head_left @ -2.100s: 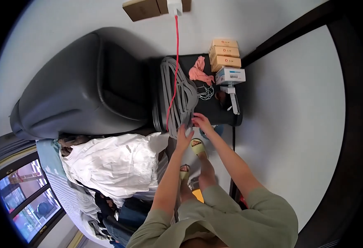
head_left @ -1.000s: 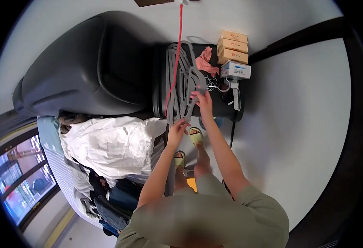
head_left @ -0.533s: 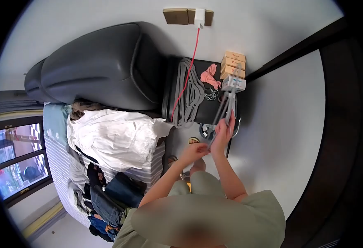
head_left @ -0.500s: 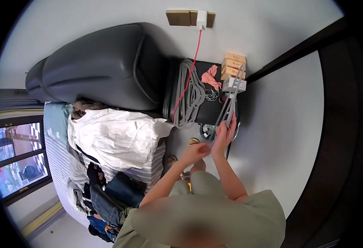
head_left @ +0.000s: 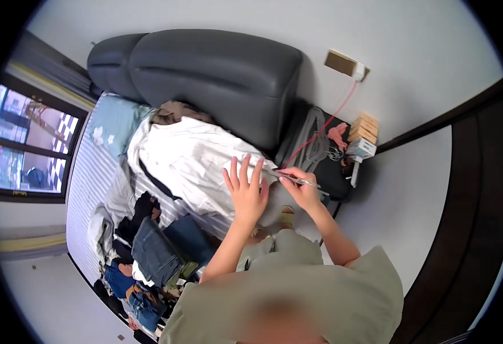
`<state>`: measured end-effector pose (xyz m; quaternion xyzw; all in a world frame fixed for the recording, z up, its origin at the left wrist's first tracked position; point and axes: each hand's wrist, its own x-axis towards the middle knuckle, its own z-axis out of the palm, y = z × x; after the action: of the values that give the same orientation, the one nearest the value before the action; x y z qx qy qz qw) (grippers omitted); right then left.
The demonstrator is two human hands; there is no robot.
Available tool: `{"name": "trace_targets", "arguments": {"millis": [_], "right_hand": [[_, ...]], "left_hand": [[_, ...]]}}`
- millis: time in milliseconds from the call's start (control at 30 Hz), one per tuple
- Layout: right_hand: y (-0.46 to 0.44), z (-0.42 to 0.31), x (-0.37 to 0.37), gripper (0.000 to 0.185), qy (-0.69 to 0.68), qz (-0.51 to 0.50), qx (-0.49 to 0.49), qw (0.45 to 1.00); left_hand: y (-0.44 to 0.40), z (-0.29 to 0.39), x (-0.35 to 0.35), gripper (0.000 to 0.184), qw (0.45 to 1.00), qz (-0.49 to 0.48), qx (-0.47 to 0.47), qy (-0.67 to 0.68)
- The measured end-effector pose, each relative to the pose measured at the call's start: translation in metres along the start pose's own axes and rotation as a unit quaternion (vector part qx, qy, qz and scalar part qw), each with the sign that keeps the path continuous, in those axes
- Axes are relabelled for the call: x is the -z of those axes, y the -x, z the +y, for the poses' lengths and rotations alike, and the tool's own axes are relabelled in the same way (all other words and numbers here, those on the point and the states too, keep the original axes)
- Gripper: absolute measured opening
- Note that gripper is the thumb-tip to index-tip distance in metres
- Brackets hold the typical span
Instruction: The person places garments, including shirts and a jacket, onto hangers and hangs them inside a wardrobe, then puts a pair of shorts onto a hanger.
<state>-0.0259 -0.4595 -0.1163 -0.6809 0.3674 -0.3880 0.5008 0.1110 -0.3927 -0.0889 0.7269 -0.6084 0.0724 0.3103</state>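
Ideally, I want a firm but light pinch where my right hand point(head_left: 302, 192) clasps the grey hanger point(head_left: 312, 183) near the edge of the white garment point(head_left: 188, 155), my left hand point(head_left: 248, 198) spread open, gripping nothing.

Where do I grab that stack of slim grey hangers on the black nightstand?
Probably take the slim grey hangers by their near end, reaching from the front, right of the thin red cord. The cord crosses the long stack diagonally; that rounded part looks uncovered.
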Motion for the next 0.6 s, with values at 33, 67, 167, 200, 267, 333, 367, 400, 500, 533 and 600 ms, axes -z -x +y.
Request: {"name": "trace_targets", "arguments": {"millis": [33,67,167,200,267,333,367,400,500,533,600], "right_hand": [[-0.006,-0.009,-0.014,0.014,0.016,-0.056,-0.013,0.998],[-0.01,-0.01,-0.037,0.015,0.001,-0.052,0.048,0.997],[-0.015,-0.02,-0.095,0.017,0.072,-0.107,0.059,0.99],[-0.018,-0.036,-0.114,0.019,0.075,-0.108,0.094,0.987],[-0.017,-0.05,-0.149,0.025,0.108,-0.13,0.086,0.982],[-0.015,-0.056,-0.18,0.028,0.133,-0.141,0.089,0.977],[-0.012,-0.056,-0.195,0.029,0.133,-0.139,0.082,0.978],[-0.01,-0.055,-0.207,0.03,0.132,-0.137,0.075,0.979],[-0.007,-0.048,-0.232,0.031,0.117,-0.152,0.009,0.981],[-0.011,-0.043,-0.237,0.029,0.148,-0.166,0.004,0.975],[-0.018,-0.033,-0.244,0.028,0.124,-0.164,-0.028,0.978]], "left_hand": [[0.0,-0.016,0.017,0.048,0.999,-0.028,-0.016,-0.034],[0.003,-0.036,0.028,0.04,0.998,-0.036,-0.033,-0.028],[0.018,-0.098,0.057,0.029,0.997,-0.064,-0.026,0.017],[0.024,-0.112,0.07,0.025,0.999,-0.045,-0.015,0.0],[0.039,-0.136,0.094,0.023,0.995,-0.086,0.042,-0.023],[0.057,-0.157,0.106,0.021,0.992,-0.09,0.084,-0.01],[0.066,-0.167,0.11,0.02,0.989,-0.099,0.113,0.01],[0.074,-0.175,0.114,0.019,0.984,-0.107,0.142,0.03],[0.091,-0.188,0.124,0.017,0.974,-0.091,0.2,0.064],[0.096,-0.195,0.125,0.017,0.972,-0.095,0.203,0.066],[0.101,-0.203,0.126,0.017,0.966,-0.105,0.221,0.086]]}}
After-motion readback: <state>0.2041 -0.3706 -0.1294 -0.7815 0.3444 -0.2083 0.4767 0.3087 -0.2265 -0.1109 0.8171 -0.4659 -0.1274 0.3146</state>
